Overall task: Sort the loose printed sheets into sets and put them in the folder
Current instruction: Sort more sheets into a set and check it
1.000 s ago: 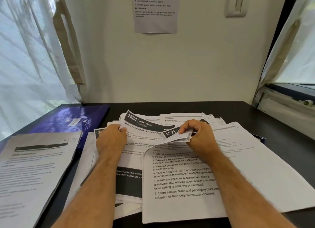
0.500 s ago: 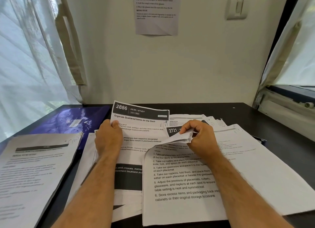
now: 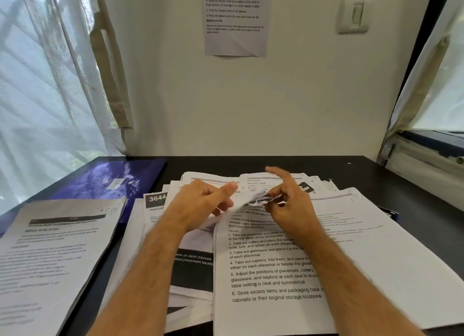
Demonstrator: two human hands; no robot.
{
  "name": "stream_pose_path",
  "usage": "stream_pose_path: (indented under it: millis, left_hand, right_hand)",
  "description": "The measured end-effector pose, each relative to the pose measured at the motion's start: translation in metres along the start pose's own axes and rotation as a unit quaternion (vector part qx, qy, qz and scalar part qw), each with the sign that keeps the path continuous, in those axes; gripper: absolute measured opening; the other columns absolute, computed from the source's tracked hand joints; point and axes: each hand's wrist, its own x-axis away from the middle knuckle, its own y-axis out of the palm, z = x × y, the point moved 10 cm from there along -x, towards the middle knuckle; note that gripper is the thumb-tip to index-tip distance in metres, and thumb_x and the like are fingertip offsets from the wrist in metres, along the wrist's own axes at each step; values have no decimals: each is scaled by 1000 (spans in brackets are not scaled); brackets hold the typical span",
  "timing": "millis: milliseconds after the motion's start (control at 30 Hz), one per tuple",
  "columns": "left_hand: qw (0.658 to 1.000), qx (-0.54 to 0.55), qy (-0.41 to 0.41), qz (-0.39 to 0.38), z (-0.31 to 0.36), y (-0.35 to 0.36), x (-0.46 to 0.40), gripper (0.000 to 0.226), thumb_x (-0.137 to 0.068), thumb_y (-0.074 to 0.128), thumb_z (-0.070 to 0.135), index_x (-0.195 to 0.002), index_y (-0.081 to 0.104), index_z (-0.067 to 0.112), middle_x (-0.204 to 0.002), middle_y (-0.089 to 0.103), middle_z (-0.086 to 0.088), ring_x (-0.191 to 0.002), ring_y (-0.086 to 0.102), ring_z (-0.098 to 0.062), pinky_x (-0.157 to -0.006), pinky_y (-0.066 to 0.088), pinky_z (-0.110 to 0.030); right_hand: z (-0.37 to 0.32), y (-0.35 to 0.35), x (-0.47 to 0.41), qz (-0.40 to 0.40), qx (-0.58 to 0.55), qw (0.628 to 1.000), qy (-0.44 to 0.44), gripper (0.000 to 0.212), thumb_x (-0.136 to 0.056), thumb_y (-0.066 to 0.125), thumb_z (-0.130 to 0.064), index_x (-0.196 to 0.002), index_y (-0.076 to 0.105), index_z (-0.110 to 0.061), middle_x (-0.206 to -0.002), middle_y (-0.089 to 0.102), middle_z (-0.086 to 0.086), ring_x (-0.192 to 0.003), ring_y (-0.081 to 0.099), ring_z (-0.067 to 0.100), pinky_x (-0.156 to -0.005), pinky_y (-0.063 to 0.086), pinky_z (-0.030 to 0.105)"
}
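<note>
Our right hand (image 3: pixel 288 205) fingers pinch a curled sheet corner (image 3: pixel 261 200) | our left hand (image 3: pixel 200 205) fingers are released, beside it | folder (image 3: pixel 110 182) lies left of the fingers

Printed sheets (image 3: pixel 273 273) overlap loosely beside closed blue folder (image 3: pixel 113 182).

The sheets (image 3: pixel 271 273) are matt white paper, some crumpled. The folder (image 3: pixel 110 182) looks glossy blue plastic. The table (image 3: pixel 376 180) is matt black, smooth.
</note>
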Motion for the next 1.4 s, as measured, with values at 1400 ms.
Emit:
stream_pose_path:
  millis: [1400]
  left_hand:
    - [877, -24, -26, 480, -7, -134, 33, 31, -105, 42, 33, -109, 66, 15, -99, 65, 4, -78, 56, -17, -60, 39, -22]
  right_hand:
    - [-48, -13, -14, 58, 39, 995, -72, 27, -95, 63, -12, -115, 61, -30, -96, 67, -13, -90, 67, 5, -72, 58, 16]
